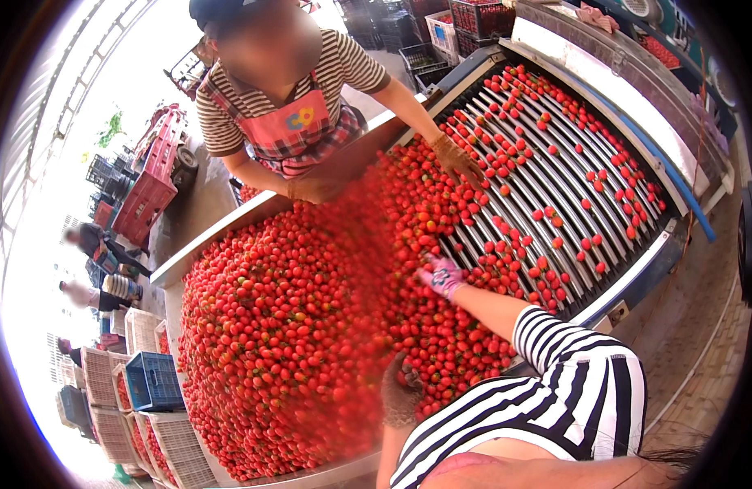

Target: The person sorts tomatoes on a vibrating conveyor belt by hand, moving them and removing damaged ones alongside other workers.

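A deep heap of small red cherry tomatoes [270,318] fills a wide bin, with a few orange ones among them. My left hand [400,395], in a brown glove, lies against the near part of the heap, fingers partly spread and touching tomatoes. My right hand [444,279] wears a pink patterned glove. Its fingers reach out onto the tomatoes where the heap meets a conveyor of metal rollers [555,191]. Many tomatoes lie scattered over those rollers. Down the middle of the heap, a band of tomatoes [351,236] is smeared by motion.
Across the bin stands a person in a striped shirt and apron [286,122]; one gloved hand [457,161] is at the rollers, the other by the heap. White crates [176,448] and a blue crate [153,381] stand left. Farther back are a red vehicle [152,179] and people.
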Action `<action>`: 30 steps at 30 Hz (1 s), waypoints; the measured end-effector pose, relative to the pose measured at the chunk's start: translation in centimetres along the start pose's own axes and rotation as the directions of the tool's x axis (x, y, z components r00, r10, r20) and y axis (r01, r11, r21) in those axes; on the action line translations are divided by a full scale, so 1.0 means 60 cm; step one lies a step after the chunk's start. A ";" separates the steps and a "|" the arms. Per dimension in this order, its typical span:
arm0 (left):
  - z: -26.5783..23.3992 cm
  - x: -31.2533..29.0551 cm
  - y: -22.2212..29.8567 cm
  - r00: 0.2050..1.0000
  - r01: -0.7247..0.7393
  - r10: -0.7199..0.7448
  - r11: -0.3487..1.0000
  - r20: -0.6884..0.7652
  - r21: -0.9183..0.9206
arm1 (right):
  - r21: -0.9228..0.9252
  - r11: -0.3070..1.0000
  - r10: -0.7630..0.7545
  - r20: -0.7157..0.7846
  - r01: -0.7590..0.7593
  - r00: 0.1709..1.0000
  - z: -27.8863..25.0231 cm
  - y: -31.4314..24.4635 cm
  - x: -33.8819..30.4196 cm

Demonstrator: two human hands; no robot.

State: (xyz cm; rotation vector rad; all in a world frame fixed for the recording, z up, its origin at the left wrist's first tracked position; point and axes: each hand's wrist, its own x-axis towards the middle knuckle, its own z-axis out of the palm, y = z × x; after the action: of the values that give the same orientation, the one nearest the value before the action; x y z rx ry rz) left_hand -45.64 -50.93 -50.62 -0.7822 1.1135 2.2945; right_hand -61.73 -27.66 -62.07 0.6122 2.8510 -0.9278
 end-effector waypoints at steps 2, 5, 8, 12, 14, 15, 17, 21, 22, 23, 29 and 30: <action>0.019 0.002 0.000 0.992 -0.118 0.109 0.983 0.071 0.142 | 0.107 0.984 -0.148 0.023 0.145 0.989 0.031 -0.040 -0.044; 0.019 -0.016 -0.002 0.943 -0.303 0.256 0.924 0.212 0.232 | 0.509 0.818 -0.472 0.331 0.266 0.817 0.112 -0.111 -0.149; 0.019 -0.029 0.028 0.967 0.145 -0.067 0.938 0.245 -0.315 | 0.686 0.634 -0.748 0.426 0.357 0.509 0.066 -0.112 -0.205; -0.015 -0.070 0.044 0.979 0.142 -0.070 0.906 0.191 -0.398 | 0.171 0.636 -0.769 0.053 0.753 0.637 -0.065 0.006 -0.184; -0.044 -0.069 0.040 0.985 0.106 -0.044 0.915 0.165 -0.390 | -0.290 0.709 -0.704 -0.234 0.643 0.671 -0.173 0.083 -0.155; -0.058 -0.062 0.034 0.982 0.093 -0.017 0.911 0.189 -0.402 | -0.402 0.781 -0.592 -0.230 0.479 0.772 -0.213 0.150 -0.135; -0.057 -0.057 0.032 0.985 0.107 -0.042 0.909 0.168 -0.402 | -0.593 0.802 -0.285 -0.278 0.070 0.917 -0.283 0.260 -0.132; -0.075 -0.050 0.025 0.988 0.105 -0.047 0.905 0.150 -0.411 | -0.731 0.678 0.012 -0.089 -0.073 0.996 -0.284 0.269 -0.195; -0.082 -0.051 0.022 0.986 0.102 -0.037 0.904 0.162 -0.416 | -0.662 0.750 -0.080 -0.079 0.008 0.994 -0.254 0.282 -0.191; -0.082 -0.051 0.022 0.982 0.101 -0.025 0.906 0.186 -0.412 | -0.656 0.754 -0.096 -0.043 0.044 0.995 -0.245 0.268 -0.209; -0.083 -0.051 0.018 0.982 0.109 -0.034 0.905 0.186 -0.411 | -0.593 0.762 -0.425 -0.157 0.259 0.892 -0.180 0.229 -0.204; -0.082 -0.051 0.017 0.979 0.110 -0.029 0.910 0.202 -0.401 | -0.442 0.785 -0.531 -0.122 0.434 0.838 -0.181 0.207 -0.189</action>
State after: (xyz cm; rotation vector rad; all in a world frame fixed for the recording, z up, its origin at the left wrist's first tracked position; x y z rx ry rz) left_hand -42.66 -56.02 -50.53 -0.7138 0.5115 2.5132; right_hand -45.95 -16.17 -57.81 -0.0814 3.3529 -0.2770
